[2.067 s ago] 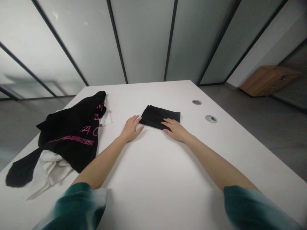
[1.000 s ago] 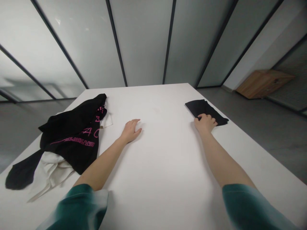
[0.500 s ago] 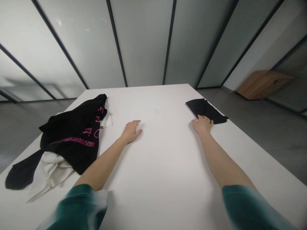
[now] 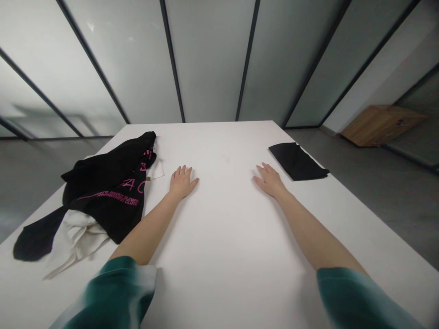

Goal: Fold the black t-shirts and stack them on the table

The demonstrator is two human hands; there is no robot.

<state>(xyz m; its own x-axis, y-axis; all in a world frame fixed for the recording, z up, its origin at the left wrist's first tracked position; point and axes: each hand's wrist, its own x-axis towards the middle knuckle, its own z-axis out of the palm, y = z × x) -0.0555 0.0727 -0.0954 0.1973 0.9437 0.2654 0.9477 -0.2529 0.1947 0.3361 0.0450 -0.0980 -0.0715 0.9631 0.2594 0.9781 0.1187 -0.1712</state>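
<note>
My left hand [image 4: 181, 181] lies palm down over the white table [image 4: 219, 237], fingers stretched out and holding nothing. To its left is a loose heap: a black garment with pink lettering [image 4: 113, 187] lying over white cloth [image 4: 80, 233]. My right hand [image 4: 269, 179] is also flat with its fingers apart, holding nothing. Just to the right of it, apart from the fingers, a neatly folded black cloth [image 4: 299, 162] lies near the table's right edge.
Behind the table's far edge stands a frosted glass partition [image 4: 209, 59] with dark posts. A wooden cabinet [image 4: 377, 124] stands on the grey floor [image 4: 370, 183] at the right, beyond the table's edge.
My right hand has let go of the folded black cloth and moved left, its fingers now spread. My left hand has turned slightly and flattened. The view has shifted a little.
</note>
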